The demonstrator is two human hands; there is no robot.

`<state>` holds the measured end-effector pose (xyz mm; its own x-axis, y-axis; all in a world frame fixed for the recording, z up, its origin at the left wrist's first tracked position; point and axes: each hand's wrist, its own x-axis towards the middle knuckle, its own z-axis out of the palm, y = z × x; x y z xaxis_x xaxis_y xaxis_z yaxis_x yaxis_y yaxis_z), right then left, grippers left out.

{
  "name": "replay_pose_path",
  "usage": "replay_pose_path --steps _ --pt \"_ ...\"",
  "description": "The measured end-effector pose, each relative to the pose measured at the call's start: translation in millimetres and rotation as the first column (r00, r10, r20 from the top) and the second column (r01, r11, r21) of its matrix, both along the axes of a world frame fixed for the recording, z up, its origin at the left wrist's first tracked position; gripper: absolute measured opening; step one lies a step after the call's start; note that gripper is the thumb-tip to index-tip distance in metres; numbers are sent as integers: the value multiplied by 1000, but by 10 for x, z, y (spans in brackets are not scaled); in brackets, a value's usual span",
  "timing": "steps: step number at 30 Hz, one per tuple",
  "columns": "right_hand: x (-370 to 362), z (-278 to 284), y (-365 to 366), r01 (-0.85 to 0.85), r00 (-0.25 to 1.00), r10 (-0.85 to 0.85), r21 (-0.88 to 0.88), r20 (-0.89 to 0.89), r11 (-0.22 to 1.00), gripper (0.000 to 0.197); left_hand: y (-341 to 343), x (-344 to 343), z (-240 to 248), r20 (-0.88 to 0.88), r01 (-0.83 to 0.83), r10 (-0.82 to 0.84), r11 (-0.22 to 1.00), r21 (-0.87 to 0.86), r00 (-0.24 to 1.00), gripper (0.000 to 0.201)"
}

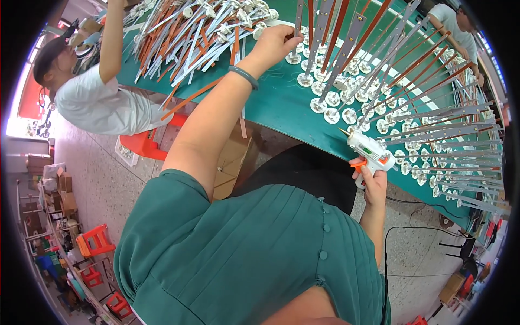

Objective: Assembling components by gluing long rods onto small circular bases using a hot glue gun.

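Note:
My left hand (277, 45) reaches out over the green table, its fingers closed on an upright grey strip (299, 19) that rises from a round white base (293, 58). At the table's near edge, my right hand (374, 183) is wrapped round the handle of a white hot glue gun (369, 149) with an orange trigger. Its metal nozzle points up and left toward the standing pieces. Many round white bases (332, 115) carry tall grey and brown strips (352, 40), standing close together in rows just beyond the gun.
Loose white and brown strips (184, 40) lie heaped at the far left of the green table (271, 103). Beside it is a person in a white shirt (103, 105); another person (455, 27) works at the far right. A red stool (143, 145), an open cardboard box (233, 162) and a black cord (385, 254) are nearby.

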<state>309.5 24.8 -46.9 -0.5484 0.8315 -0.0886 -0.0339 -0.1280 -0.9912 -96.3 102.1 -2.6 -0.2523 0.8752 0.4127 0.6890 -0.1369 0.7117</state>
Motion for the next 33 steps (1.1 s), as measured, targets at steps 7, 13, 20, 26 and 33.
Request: replay_pose_path --steps 7,13,20,26,33 --pt "-15 -8 -10 -2 1000 2 23 -5 1000 38 -136 73 -26 0 -2 2 1000 22 1000 28" --pt "-7 -22 -14 7 1000 -7 26 16 1000 37 -601 291 -75 24 -114 112 989 96 993 18" --pt "-21 -7 -29 -3 1000 2 58 23 998 38 -831 693 -278 -419 138 -190 979 -152 888 8" --pt "-17 -50 -33 1 1000 0 59 -9 998 37 -1218 669 -171 -314 162 -218 968 -194 924 6" --pt "-5 -37 -26 -21 1000 21 36 -7 999 38 -2832 -721 433 6 -543 559 803 246 829 9"
